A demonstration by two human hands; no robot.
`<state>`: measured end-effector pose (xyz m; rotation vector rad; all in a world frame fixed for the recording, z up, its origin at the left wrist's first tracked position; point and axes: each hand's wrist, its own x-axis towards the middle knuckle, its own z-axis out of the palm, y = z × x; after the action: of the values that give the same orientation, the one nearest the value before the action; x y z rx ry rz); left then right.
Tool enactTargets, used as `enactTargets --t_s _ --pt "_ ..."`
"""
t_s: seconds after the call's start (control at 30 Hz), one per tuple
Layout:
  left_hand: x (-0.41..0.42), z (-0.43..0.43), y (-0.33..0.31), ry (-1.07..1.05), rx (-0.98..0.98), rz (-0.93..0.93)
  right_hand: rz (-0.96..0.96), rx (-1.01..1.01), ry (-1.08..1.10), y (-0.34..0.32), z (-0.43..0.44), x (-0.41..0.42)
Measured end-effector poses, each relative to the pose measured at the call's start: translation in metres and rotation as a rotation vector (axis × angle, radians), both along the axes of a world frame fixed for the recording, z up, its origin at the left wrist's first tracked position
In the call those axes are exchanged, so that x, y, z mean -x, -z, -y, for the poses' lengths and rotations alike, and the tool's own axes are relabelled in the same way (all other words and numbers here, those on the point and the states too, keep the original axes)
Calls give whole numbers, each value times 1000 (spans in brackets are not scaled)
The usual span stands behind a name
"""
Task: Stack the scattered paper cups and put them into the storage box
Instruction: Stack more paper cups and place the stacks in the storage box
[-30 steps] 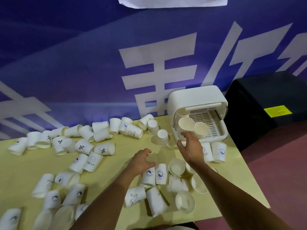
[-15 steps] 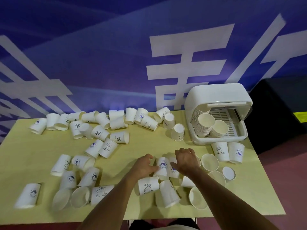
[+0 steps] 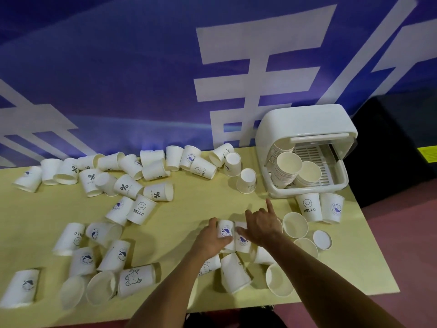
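Many white paper cups lie scattered over the yellow table (image 3: 179,216), most on their sides. My left hand (image 3: 210,240) grips an upside-down cup with a blue round logo (image 3: 225,229) near the table's front middle. Right beside it, my right hand (image 3: 261,226) rests over a second logo cup (image 3: 242,242), its thumb along the cup and its index finger pointing up. The white storage box (image 3: 305,129) stands open at the back right, with two stacks of cups (image 3: 287,169) leaning inside on its slatted floor.
Two upright cups (image 3: 308,207) stand just before the box. Several cups lie around my hands and a large cluster (image 3: 123,174) spreads along the back and left. A black cabinet (image 3: 397,143) stands right of the table. A blue banner wall rises behind.
My right hand left the cup stack in the box and came down to the front cups. My left hand closed round a logo cup. The view swung left.
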<state>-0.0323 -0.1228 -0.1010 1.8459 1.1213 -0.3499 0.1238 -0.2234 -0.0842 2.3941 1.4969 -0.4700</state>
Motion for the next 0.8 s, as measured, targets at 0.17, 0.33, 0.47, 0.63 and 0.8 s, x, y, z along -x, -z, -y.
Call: enactTargets --t_s 0.17,0.33,0.47,0.63,0.8 --pt "4 -4 2 -148 57 78 -22 66 6 4 -10 -1" --pt "12 -19 -1 -324 127 158 -129 69 30 8 -17 -3" --pt "21 -29 -7 -493 230 245 -168 -14 114 5 -23 -2" --pt "26 -40 -9 -582 250 303 -132 -447 450 -15 -44 -15" --pt "33 -47 -7 -639 301 314 -76 -527 375 -27 -67 -40"
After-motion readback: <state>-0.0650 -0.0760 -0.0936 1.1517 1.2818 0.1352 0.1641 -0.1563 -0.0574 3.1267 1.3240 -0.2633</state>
